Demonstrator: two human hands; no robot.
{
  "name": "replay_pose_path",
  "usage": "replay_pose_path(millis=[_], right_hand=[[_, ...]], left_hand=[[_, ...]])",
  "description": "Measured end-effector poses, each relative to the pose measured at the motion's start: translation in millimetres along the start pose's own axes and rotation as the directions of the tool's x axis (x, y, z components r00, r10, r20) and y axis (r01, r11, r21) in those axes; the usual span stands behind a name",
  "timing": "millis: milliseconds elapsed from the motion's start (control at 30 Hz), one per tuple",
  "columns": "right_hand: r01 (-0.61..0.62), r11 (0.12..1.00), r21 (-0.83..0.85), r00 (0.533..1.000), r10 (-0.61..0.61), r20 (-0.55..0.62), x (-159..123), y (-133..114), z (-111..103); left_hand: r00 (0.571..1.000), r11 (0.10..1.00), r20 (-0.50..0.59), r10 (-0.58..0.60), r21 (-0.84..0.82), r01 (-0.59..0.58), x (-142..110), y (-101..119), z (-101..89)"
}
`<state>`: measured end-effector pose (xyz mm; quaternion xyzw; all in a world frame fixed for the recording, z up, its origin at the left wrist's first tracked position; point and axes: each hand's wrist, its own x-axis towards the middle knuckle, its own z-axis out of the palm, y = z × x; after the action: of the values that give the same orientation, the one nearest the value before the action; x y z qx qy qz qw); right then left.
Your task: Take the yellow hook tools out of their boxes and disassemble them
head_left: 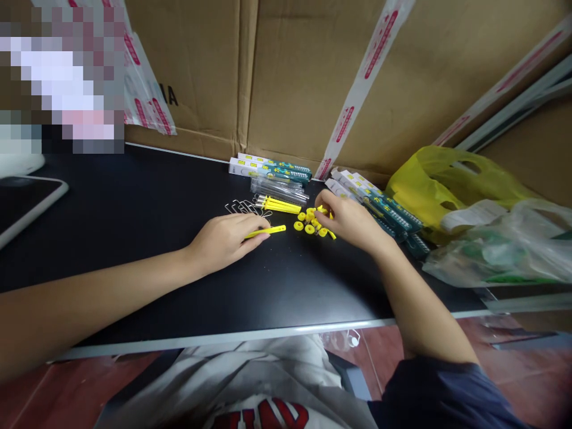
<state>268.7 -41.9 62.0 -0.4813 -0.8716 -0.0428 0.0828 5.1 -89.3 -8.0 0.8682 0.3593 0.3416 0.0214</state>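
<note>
My left hand (227, 240) is closed around a yellow plastic handle (277, 229), whose flat end with a small hole points right. Just behind that hand lie several bent metal wire hooks (236, 207). A bundle of yellow handles (281, 205) with metal tips rests beyond. My right hand (338, 215) has its fingers bent down into a small heap of round yellow caps (310, 229). Its fingertips are pinched together among the caps, and what they hold, if anything, is hidden. Behind the handles lie clear plastic tubes (279, 189).
Printed narrow boxes (270, 168) lie at the table's back, more boxes (379, 199) to the right. A yellow plastic bag (415, 173) and a clear bag (496, 244) sit at the right. A tablet-like device (27, 205) lies far left. Large cardboard (304, 77) stands behind the black table (277, 292).
</note>
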Motion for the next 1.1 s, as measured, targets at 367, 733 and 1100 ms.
replay_pose_path(millis=[367, 733, 1100], right_hand=[[-0.016, 0.956, -0.292, 0.991, 0.055, 0.126, -3, 6, 4], [-0.042, 0.931, -0.362, 0.986, 0.097, 0.135, -2, 5, 6], [0.071, 0.992, 0.104, 0.997, -0.073, 0.016, -3, -18, 2]], left_hand=[[1.000, 0.999, 0.022, 0.010, 0.036, -0.010, -1, -1, 1.0], [1.000, 1.000, 0.010, 0.018, 0.024, -0.018, -1, -1, 1.8], [0.998, 0.998, 0.066, 0.016, 0.053, -0.019, -2, 0, 1.0]])
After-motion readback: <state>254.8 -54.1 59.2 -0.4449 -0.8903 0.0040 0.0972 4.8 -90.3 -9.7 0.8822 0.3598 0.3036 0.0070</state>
